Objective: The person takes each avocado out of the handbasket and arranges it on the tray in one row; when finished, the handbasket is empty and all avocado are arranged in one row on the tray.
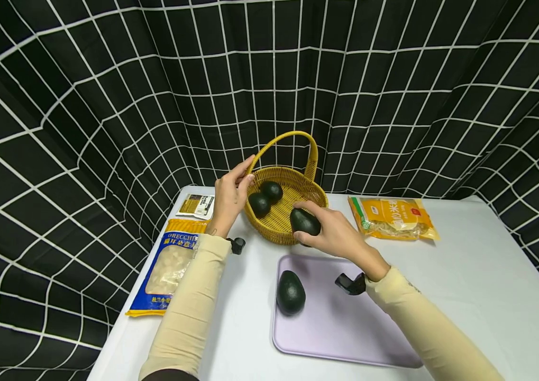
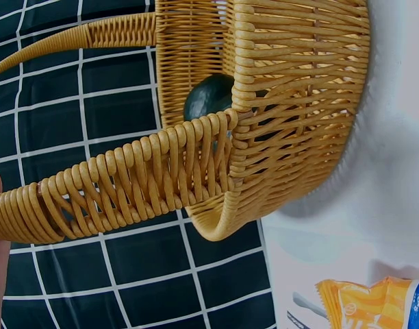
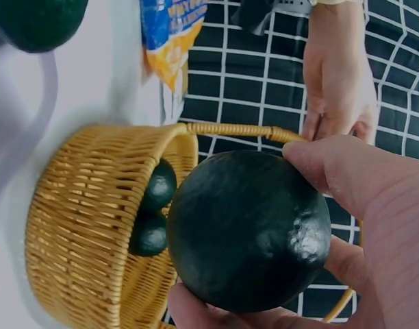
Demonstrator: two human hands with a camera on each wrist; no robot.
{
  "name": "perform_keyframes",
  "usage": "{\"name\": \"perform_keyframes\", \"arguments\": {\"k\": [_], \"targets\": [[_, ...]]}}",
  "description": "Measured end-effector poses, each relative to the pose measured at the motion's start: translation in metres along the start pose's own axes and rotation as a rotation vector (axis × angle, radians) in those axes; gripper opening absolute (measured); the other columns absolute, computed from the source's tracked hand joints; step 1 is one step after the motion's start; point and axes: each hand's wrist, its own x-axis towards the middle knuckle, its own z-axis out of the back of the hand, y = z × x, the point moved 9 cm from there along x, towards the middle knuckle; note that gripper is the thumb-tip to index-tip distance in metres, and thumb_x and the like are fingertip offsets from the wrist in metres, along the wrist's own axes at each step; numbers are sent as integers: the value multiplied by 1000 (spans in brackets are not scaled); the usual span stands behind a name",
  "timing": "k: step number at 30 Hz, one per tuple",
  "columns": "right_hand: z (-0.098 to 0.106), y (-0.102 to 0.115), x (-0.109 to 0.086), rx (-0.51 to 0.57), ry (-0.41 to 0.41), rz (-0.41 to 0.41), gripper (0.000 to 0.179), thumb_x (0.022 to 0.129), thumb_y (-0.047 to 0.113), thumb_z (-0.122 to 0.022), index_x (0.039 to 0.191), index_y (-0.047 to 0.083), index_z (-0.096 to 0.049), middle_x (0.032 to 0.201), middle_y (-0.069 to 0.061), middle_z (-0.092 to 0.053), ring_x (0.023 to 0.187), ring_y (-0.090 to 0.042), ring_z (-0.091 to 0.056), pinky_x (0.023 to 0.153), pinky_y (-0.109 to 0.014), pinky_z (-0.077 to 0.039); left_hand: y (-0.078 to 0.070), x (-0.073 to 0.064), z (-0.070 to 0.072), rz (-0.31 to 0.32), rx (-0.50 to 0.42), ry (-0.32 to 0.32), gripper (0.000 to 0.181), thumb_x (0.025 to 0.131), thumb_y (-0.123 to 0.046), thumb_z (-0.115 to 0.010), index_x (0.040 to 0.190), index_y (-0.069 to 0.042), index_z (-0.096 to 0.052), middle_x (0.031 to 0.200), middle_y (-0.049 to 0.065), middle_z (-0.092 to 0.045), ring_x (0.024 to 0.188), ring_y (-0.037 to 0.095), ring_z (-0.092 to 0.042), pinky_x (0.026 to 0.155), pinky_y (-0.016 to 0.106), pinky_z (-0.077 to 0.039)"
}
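Observation:
My right hand (image 1: 338, 235) grips a dark green avocado (image 1: 304, 221) at the near right rim of the yellow wicker basket (image 1: 276, 233). In the right wrist view that avocado (image 3: 249, 229) sits between thumb and fingers. With my left hand (image 1: 231, 194) I hold the left side of the basket's arched handle (image 2: 127, 181). Two avocados (image 1: 265, 198) lie together inside the basket on its left. Another avocado (image 1: 291, 293) lies at the left of a pale purple tray (image 1: 345, 333), in front of the basket.
On the left lie a blue and yellow pasta bag (image 1: 169, 270) and a small packet (image 1: 196, 205). An orange and yellow food bag (image 1: 393, 217) lies right of the basket. Behind the white table (image 1: 478, 264) hangs a black curtain (image 1: 393, 95) with white grid lines.

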Motion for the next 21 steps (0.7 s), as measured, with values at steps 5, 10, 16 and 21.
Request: {"name": "perform_keyframes", "arguments": {"k": [5,10,16,21], "targets": [[-3,-2,-10,21,-13,-8,60,86,38,-78,139,24,-55,103,-10,-71,79,-22,-65,68,-34,-53,-1,0,1,-5,17,-7,41,102,-13,-60,142,-22,-61,130,10,-70,101,20,-73,85,33,-60],[-8,-6,-20,33,-12,-50,61,85,38,-79,140,25,-54,105,-10,-72,82,-21,-65,70,-35,-52,1,0,0,9,22,-5,41,103,-15,-60,142,-25,-61,133,8,-69,106,18,-72,88,32,-59],[-14,-9,-32,42,-9,-103,61,86,39,-78,140,24,-54,109,-11,-73,85,-22,-67,73,-36,-54,1,1,1,7,20,-9,41,102,-14,-61,142,-26,-61,131,8,-70,104,18,-72,87,33,-59],[-22,-15,-43,65,-10,-136,62,85,39,-79,141,24,-54,107,-13,-73,81,-20,-66,68,-33,-52,0,0,1,1,15,-11,42,102,-13,-61,142,-25,-61,131,9,-70,103,18,-73,86,32,-59]]}}
